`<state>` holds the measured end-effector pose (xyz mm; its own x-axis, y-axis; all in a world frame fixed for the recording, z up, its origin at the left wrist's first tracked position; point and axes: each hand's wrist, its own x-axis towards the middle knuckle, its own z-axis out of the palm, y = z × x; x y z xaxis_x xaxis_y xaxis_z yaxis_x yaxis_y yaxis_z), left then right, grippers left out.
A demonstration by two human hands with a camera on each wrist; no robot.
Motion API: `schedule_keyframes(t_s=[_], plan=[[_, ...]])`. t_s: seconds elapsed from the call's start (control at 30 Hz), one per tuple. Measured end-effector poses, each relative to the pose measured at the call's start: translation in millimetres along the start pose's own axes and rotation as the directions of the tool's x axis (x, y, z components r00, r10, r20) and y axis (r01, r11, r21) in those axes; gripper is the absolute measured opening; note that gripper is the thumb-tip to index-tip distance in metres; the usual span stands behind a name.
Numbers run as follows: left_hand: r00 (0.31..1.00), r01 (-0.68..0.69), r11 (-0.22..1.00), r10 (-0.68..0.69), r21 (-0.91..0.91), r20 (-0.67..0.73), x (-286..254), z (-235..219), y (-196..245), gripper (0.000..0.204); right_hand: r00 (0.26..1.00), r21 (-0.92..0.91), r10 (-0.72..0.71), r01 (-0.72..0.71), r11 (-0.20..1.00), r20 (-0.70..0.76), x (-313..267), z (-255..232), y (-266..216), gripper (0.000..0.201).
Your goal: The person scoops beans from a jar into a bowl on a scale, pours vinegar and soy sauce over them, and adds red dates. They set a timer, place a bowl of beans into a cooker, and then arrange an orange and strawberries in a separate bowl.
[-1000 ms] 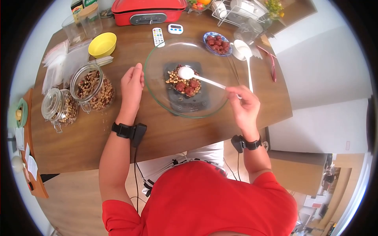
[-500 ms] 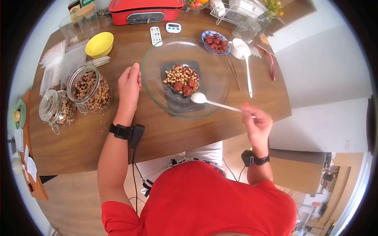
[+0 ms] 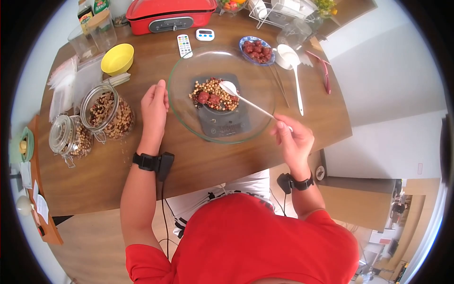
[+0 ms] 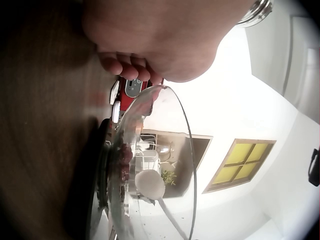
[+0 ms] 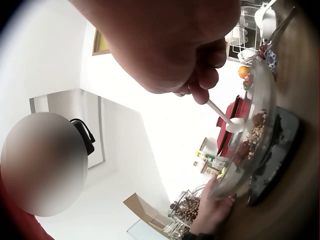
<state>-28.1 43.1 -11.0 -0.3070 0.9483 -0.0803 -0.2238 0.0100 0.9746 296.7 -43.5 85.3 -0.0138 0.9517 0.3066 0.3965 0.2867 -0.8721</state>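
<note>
A slim-handled white spoon (image 3: 229, 88) slants over the wide, clear glass bowl (image 3: 255, 71) near the tabletop's front edge, its head above a loose heap of mixed beans (image 3: 209, 87) and date-like, dark-red fruits (image 3: 203, 97).

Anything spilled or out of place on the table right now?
Possibly a small spill: pale specks lie on the table near the larger jar in the head view, outside any container; too small to identify. Nothing else stands out.
</note>
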Motion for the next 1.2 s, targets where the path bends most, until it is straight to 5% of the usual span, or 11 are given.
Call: schedule_keyframes(t_s=[0.13, 0.23, 0.33, 0.63, 0.73, 0.8, 1.0, 1.2], plan=[[1.000, -0.002, 1.000, 0.002, 0.013, -0.008, -1.8, 2.2, 2.8, 0.038, 0.998, -0.001, 0.009, -0.009, 1.000, 0.056, -9.2, 15.7, -5.3, 0.018], [0.999, -0.032, 0.999, 0.032, 0.016, 0.005, 2.5, -1.1, -4.5, 0.038, 0.958, -0.009, -0.236, 0.240, 0.971, 0.162, -9.8, 40.7, -6.2, 0.014], [1.000, -0.019, 1.000, 0.020, 0.019, -0.006, 0.5, 0.4, -0.2, 0.038, 0.954, -0.124, -0.267, 0.284, 0.951, 0.136, -7.4, 46.4, -2.1, 0.012], [1.000, -0.022, 0.999, 0.022, 0.024, 0.001, -0.7, 1.0, 0.6, 0.038, 0.989, -0.149, -0.147, 0.147, 0.978, 0.012, -5.2, 42.1, -7.2, 0.012], [1.000, -0.021, 0.999, 0.021, 0.027, 0.000, 0.1, 0.8, 0.1, 0.038, 0.957, -0.090, -0.276, 0.283, 0.955, 0.085, 1.2, 52.4, -6.9, 0.012], [1.000, -0.021, 0.999, 0.021, 0.027, -0.001, -0.5, 1.4, 1.3, 0.038, 0.921, -0.221, -0.346, 0.381, 0.898, 0.181, 6.3, 57.7, -4.6, 0.011], [1.000, -0.017, 1.000, 0.017, 0.014, -0.014, -1.8, 2.8, 3.9, 0.039, 0.964, -0.213, -0.265, 0.265, 0.940, 0.028, 16.1, 45.4, -5.0, 0.013], [1.000, -0.023, 1.000, 0.023, 0.015, 0.001, -1.6, 2.1, 3.0, 0.038, 0.985, -0.261, -0.034, -0.011, 0.965, -0.168, 20.8, 8.8, 4.2, 0.018]])
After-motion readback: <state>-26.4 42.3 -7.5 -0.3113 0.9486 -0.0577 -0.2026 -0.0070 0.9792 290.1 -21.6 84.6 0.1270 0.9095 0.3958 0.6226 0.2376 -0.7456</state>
